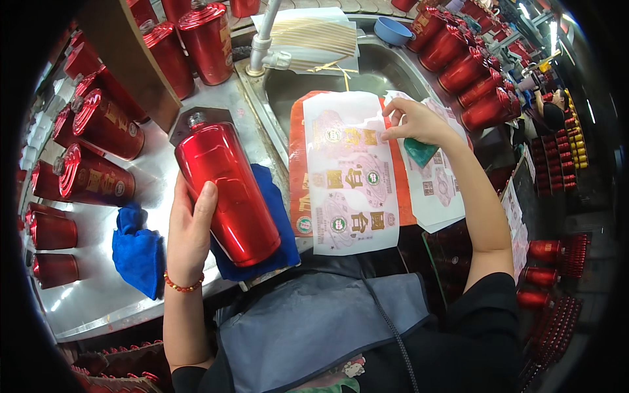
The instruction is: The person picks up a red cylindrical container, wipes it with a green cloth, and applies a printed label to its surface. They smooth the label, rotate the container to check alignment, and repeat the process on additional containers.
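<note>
Red lacquered bottle [226,190] lay tilted on a blue cloth [275,216], steadied by the left hand [189,236] cupped along its near side. Right hand [414,121] pinched the label sheet [350,173] at its far corner; peeling slowly should have kept it flat.

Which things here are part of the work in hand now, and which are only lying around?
In hand:
left hand holding the bare red bottle;
right hand on the label sheet, green scraper in its grip.

Lying about:
blue cloth;
labelled red bottles;
blue bowl;
tap.
</note>
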The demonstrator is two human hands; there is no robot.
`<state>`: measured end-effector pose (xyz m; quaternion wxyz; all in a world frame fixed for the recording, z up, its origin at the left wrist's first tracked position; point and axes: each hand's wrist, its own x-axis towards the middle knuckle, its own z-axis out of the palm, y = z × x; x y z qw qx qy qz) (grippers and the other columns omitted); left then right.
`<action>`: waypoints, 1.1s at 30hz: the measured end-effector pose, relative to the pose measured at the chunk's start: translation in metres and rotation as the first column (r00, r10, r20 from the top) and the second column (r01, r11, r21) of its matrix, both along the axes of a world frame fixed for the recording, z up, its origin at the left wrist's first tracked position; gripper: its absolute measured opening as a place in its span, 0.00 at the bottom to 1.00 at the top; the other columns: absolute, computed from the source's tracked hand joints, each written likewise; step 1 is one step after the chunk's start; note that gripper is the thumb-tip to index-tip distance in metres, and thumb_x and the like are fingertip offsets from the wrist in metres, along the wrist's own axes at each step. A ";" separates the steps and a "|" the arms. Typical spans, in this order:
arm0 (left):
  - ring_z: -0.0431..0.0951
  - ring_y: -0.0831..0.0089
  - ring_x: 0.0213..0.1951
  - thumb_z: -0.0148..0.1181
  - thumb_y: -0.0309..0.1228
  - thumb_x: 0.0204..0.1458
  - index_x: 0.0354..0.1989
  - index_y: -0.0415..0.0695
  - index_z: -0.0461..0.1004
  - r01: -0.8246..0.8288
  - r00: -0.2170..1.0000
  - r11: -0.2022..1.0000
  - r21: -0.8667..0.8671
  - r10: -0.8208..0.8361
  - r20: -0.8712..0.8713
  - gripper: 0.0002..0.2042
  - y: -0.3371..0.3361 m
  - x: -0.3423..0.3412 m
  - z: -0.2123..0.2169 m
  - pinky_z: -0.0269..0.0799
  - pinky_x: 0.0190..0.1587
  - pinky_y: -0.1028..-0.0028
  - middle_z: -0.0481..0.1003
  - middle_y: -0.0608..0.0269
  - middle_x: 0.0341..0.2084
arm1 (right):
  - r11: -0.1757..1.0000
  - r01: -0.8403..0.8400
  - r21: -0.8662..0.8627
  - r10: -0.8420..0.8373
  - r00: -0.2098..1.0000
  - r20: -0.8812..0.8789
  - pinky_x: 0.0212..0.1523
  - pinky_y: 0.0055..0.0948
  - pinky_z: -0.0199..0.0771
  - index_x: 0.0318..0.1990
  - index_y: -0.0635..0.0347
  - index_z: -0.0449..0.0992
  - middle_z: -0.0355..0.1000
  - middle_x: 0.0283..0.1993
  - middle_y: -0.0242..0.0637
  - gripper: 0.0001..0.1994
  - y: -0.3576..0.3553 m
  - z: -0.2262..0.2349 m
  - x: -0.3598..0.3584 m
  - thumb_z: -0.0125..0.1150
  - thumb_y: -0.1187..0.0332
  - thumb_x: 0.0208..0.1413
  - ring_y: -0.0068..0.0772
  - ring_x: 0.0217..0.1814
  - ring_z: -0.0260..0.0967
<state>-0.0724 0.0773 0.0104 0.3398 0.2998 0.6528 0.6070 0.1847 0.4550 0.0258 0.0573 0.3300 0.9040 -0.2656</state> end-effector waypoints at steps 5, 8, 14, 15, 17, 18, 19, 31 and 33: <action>0.71 0.78 0.57 0.48 0.42 0.72 0.68 0.40 0.65 -0.023 0.999 0.999 0.034 0.022 0.046 0.23 -0.007 0.001 -0.010 0.62 0.64 0.74 0.74 0.65 0.56 | 0.996 -0.011 0.086 0.011 1.000 -0.001 0.39 0.31 0.72 0.54 0.58 0.75 0.74 0.35 0.34 0.33 0.009 -0.023 -0.016 0.83 0.55 0.41 0.31 0.37 0.73; 0.71 0.78 0.58 0.47 0.42 0.73 0.69 0.40 0.64 -0.019 0.998 0.999 0.034 0.016 0.061 0.23 -0.006 0.002 -0.011 0.63 0.63 0.75 0.73 0.64 0.57 | 0.992 0.024 0.122 -0.019 0.999 -0.041 0.42 0.33 0.73 0.58 0.59 0.73 0.75 0.38 0.37 0.37 0.031 -0.029 -0.031 0.83 0.52 0.42 0.34 0.41 0.74; 0.73 0.76 0.55 0.49 0.44 0.72 0.69 0.38 0.61 -0.068 0.995 0.997 0.048 0.064 0.079 0.26 -0.006 0.008 -0.010 0.67 0.61 0.73 0.73 0.61 0.56 | 0.973 -0.179 0.145 0.176 0.984 0.035 0.61 0.32 0.69 0.65 0.55 0.74 0.74 0.57 0.45 0.40 0.061 -0.012 -0.058 0.81 0.50 0.44 0.40 0.60 0.71; 0.73 0.76 0.55 0.49 0.44 0.72 0.69 0.38 0.61 -0.064 0.995 0.997 0.051 0.060 0.082 0.26 -0.006 0.007 -0.011 0.67 0.61 0.73 0.73 0.61 0.56 | 0.983 -0.174 0.066 0.169 0.983 0.073 0.62 0.32 0.68 0.65 0.55 0.74 0.74 0.58 0.45 0.40 0.060 -0.010 -0.060 0.81 0.50 0.45 0.39 0.61 0.71; 0.73 0.76 0.55 0.49 0.45 0.72 0.69 0.38 0.61 -0.051 0.995 0.997 0.054 0.047 0.088 0.26 -0.006 0.006 -0.013 0.67 0.61 0.73 0.73 0.61 0.56 | 0.985 -0.147 -0.094 0.160 0.976 0.149 0.63 0.32 0.67 0.66 0.55 0.74 0.74 0.59 0.44 0.40 0.057 -0.007 -0.062 0.81 0.50 0.45 0.38 0.62 0.70; 0.73 0.76 0.55 0.49 0.45 0.72 0.69 0.38 0.61 -0.052 0.994 0.997 0.057 0.046 0.095 0.26 -0.005 0.006 -0.013 0.67 0.61 0.73 0.73 0.61 0.56 | 0.979 -0.200 -0.035 0.202 0.975 0.087 0.54 0.32 0.74 0.61 0.57 0.78 0.78 0.53 0.45 0.36 0.065 -0.022 -0.063 0.81 0.51 0.45 0.38 0.55 0.76; 0.73 0.76 0.55 0.49 0.45 0.72 0.69 0.38 0.61 -0.053 0.994 0.997 0.059 0.046 0.103 0.26 -0.005 0.006 -0.013 0.67 0.61 0.73 0.73 0.61 0.56 | 0.986 -0.148 -0.082 0.157 0.980 0.118 0.51 0.31 0.74 0.58 0.57 0.80 0.79 0.50 0.43 0.33 0.071 -0.024 -0.064 0.81 0.51 0.45 0.35 0.51 0.76; 0.72 0.76 0.60 0.47 0.44 0.73 0.70 0.37 0.63 -0.090 0.990 0.988 0.125 0.075 0.118 0.26 -0.009 0.015 -0.012 0.64 0.66 0.74 0.73 0.62 0.60 | 0.953 0.001 -0.304 -0.066 0.977 -0.201 0.37 0.21 0.71 0.39 0.64 0.85 0.80 0.33 0.31 0.10 0.070 -0.032 -0.083 0.74 0.68 0.53 0.19 0.34 0.73; 0.72 0.75 0.59 0.52 0.41 0.71 0.69 0.36 0.63 -0.086 0.989 0.991 0.102 0.073 0.126 0.25 -0.007 0.016 -0.006 0.65 0.65 0.73 0.73 0.61 0.59 | 0.947 -0.003 -0.321 -0.057 0.982 -0.178 0.37 0.22 0.71 0.39 0.64 0.85 0.80 0.33 0.31 0.09 0.064 -0.028 -0.083 0.74 0.68 0.53 0.19 0.34 0.73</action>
